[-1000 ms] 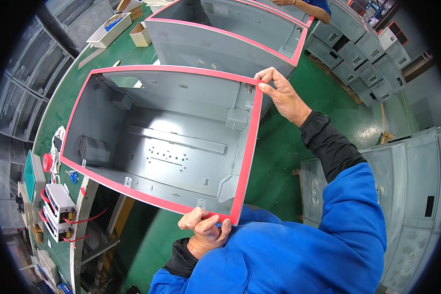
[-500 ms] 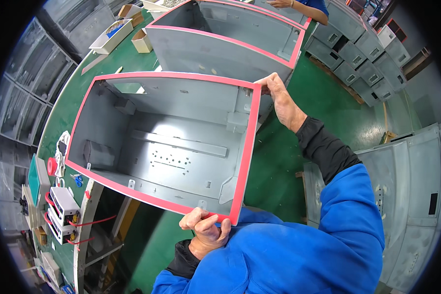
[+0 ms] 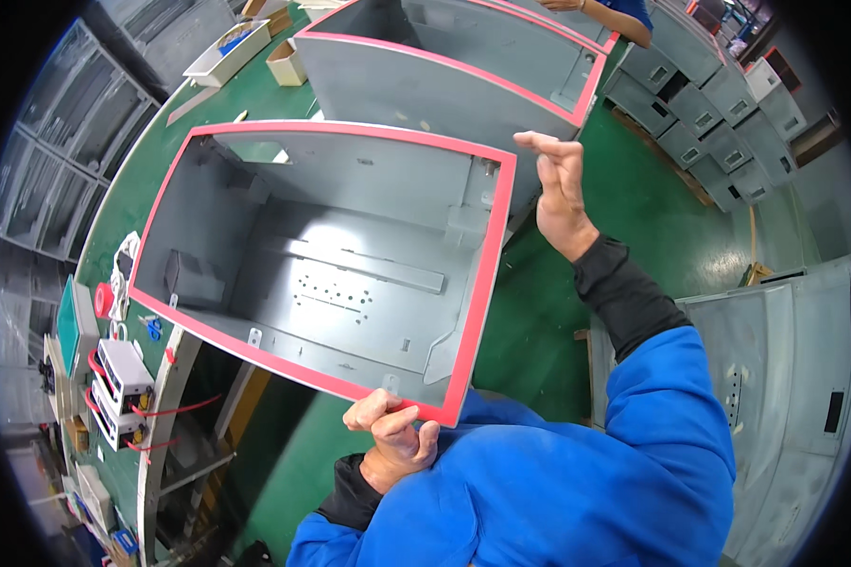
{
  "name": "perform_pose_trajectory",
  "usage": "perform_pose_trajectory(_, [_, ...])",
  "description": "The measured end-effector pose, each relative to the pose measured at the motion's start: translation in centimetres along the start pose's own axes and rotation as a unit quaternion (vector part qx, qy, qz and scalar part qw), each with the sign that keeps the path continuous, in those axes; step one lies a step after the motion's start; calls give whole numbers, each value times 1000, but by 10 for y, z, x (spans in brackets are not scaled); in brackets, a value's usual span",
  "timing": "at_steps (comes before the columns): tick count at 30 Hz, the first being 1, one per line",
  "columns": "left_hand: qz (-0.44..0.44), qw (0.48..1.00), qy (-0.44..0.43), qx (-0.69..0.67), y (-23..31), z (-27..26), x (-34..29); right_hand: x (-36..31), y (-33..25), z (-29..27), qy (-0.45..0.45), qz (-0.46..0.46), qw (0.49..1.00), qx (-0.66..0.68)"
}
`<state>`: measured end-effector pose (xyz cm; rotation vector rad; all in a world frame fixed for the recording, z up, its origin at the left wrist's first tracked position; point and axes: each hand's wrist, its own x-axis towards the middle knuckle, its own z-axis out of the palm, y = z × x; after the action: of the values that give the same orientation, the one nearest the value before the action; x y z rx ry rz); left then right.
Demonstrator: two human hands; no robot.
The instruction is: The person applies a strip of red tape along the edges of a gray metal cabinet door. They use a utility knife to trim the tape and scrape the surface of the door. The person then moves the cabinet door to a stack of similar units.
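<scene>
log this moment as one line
Grey box: open side up, pink rim | Left hand: on rim, near-right corner | Right hand: open, beside far-right corner, apparently not touching | Behind: second box

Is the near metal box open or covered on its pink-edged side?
The near metal box is open: no cover spans its pink rim, and the punched holes inside show plainly.

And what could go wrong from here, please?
The gray metal box might tip: its near right corner juts past the green table, and the right hand appears off it. If shifted, it could knock the similar box behind. Its red rim might scuff under the left hand.
</scene>
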<state>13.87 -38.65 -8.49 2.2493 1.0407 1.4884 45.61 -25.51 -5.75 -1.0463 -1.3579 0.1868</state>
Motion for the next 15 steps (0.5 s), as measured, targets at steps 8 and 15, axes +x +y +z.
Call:
perform_pose_trajectory(8, [22, 998, 0, -62, -9, -7, 1, -34, -39, -10, -205, -133, 960, -139])
perform_pose_trajectory(15, [60, 968, -12, -243, -33, -17, 3, -111, -134, 13, -253, -95, 951, -151])
